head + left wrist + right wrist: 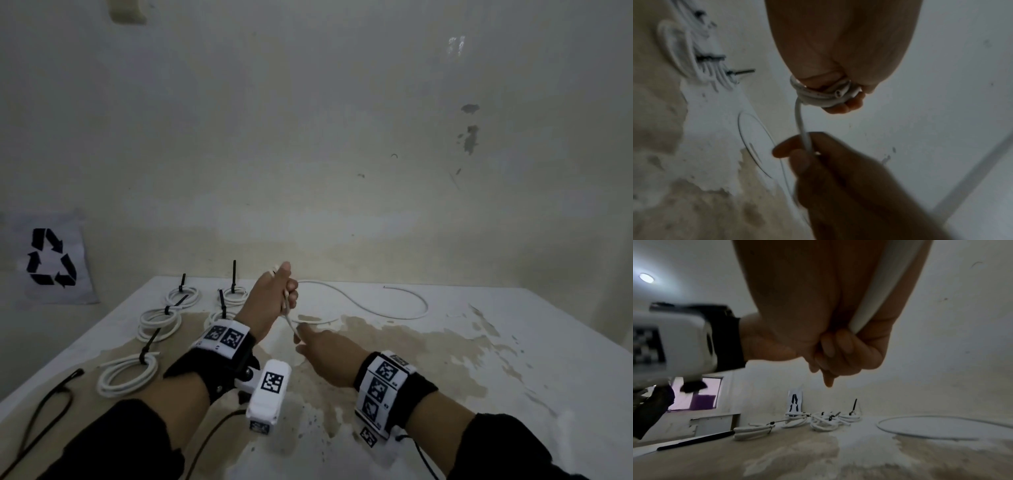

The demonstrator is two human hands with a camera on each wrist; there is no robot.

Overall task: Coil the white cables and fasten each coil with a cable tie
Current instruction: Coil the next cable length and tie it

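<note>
My left hand (287, 294) is raised above the table (479, 359) and grips a small coil of white cable (824, 95); several turns go round its fingers, and the cut end shows. From the coil the cable drops to my right hand (299, 337), which pinches it between thumb and forefinger just below. In the right wrist view the cable (879, 288) runs along the right palm. The loose rest of the cable (376, 308) snakes over the table to the right. Several finished coils (159, 322) with black ties lie at the left.
A black strap or lead (73, 375) lies at the table's left front edge. A recycling sign (51, 257) hangs on the left wall. The tabletop is worn, with brown patches (394, 342). A plain wall stands right behind the table.
</note>
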